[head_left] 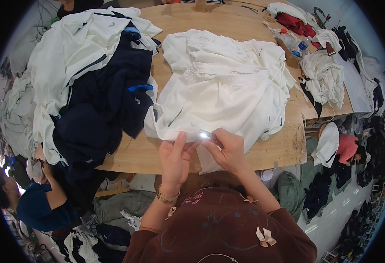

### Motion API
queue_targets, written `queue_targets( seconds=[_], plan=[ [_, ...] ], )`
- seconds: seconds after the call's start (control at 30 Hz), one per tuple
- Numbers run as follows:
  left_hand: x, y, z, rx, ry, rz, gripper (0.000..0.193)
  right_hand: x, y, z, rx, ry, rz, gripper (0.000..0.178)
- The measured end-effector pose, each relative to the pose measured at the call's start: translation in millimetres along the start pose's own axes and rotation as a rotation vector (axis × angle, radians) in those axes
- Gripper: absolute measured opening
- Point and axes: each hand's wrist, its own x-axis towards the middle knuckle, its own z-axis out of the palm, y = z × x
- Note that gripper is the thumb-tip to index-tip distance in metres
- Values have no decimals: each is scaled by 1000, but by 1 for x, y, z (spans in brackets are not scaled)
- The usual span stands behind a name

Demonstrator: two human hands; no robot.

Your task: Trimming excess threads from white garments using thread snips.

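Note:
White garments (pixel 227 101) with gathered elastic waists lie in a loose heap on the wooden table in front of me. My left hand (pixel 175 160) is closed, pinching the near edge of the white cloth between thumb and fingers. Just to its right, my right hand (pixel 228 151) is closed on a small shiny metal tool (pixel 204 135), which looks like thread snips. Its tip touches or nearly touches the pinched cloth. A bright glint on the metal hides its exact shape. Part of the cloth hangs over the table's front edge, below my hands.
Navy and white garments (pixel 100 96) are heaped on the left of the wooden table (pixel 284 151). Bundled white cloth (pixel 323 76) and a plastic bottle (pixel 304 44) stand at the right. A co-worker (pixel 43 197) sits at the lower left, and another person (pixel 348 148) bends at the right.

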Motion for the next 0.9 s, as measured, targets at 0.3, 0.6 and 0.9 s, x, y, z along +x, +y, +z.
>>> queue_targets(
  seconds=[0.3,0.6,0.9],
  plan=[
    [1,-1,0,-31,-12,8,26,0,1,1,-51,-10,-58,28],
    [-1,-1,0,-16,-7,2,28,0,-1,2,-52,-11,-80,30],
    [-2,-5,2,27,-4,28,29,1,-1,1,-124,-16,-107,29]
  ],
)
